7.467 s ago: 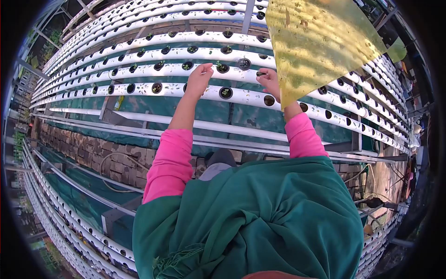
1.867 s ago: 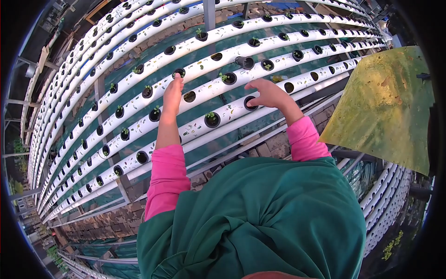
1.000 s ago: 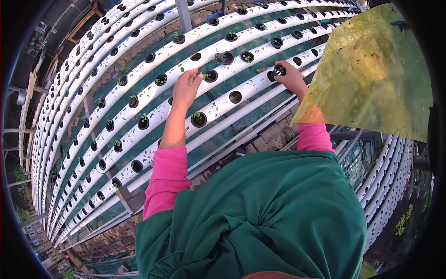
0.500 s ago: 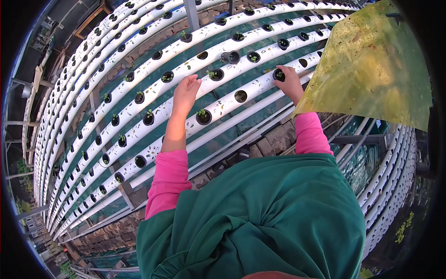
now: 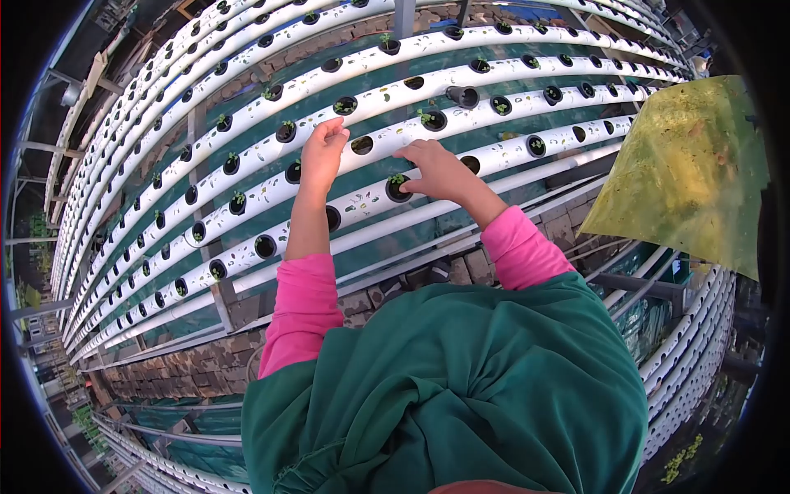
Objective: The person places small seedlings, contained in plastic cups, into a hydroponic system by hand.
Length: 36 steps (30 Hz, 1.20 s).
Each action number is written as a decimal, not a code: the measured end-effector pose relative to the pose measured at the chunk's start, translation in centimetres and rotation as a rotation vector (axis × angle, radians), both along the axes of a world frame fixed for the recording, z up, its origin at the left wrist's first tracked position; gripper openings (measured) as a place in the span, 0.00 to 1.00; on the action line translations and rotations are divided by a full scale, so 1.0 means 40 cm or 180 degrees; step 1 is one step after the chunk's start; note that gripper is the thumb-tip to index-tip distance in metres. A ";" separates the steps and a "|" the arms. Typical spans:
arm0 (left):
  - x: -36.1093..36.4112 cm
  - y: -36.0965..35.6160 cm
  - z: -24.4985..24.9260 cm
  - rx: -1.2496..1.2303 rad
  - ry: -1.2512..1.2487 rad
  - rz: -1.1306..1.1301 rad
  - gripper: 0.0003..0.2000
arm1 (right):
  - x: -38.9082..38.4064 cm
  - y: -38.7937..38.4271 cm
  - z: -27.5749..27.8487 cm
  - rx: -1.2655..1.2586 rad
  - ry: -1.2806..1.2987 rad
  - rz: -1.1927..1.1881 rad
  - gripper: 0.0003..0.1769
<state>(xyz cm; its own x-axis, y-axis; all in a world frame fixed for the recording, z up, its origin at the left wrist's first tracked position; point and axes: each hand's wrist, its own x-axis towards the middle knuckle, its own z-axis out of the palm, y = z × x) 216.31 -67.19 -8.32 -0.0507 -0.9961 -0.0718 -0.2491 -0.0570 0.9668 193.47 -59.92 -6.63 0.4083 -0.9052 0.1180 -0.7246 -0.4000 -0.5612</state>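
Observation:
My right hand (image 5: 438, 171) reaches over the nearest white pipe, thumb and fingers apart. Its thumb is at the rim of a black net pot (image 5: 398, 188) that holds a small green seedling (image 5: 397, 179); the pot sits in a hole of the pipe. My left hand (image 5: 323, 153) hovers over the pipes with loosely bent fingers, and nothing shows in it. Close to it are a bare hole (image 5: 362, 145) and a potted seedling (image 5: 345, 105). Another net pot (image 5: 536, 146) stands in the near pipe, right of my right hand.
Several white pipes (image 5: 510, 156) run across in rows, with potted seedlings and loose leaf bits. A black pot (image 5: 463, 96) rises tilted from one pipe. A yellow translucent sheet (image 5: 683, 173) hangs at right. Brick paving (image 5: 477, 265) and grey posts (image 5: 404, 20) lie around.
My right hand has left the net pot farther right and moved left to another pot. My left hand stays raised, its fingers slightly looser. The view has shifted.

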 end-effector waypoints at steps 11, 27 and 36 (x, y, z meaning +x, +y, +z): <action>0.076 0.076 0.006 0.0070 -0.0142 -0.0098 0.19 | 0.004 -0.001 0.033 0.1100 -0.0699 0.0009 0.27; 0.030 0.054 -0.014 -0.0051 -0.0115 -0.0636 0.19 | -0.208 0.060 0.035 0.0848 -0.0382 -0.1272 0.27; 0.103 0.073 -0.011 -0.0128 -0.0068 -0.0535 0.19 | -0.183 0.076 -0.006 0.0224 0.0670 -0.1434 0.35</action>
<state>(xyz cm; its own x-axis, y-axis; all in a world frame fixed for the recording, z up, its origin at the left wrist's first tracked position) 220.43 -64.28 -8.77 -0.2157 -0.9758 -0.0349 -0.2724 0.0258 0.9618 186.16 -56.90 -6.87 -0.0165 -0.9998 0.0075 -0.9170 0.0121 -0.3988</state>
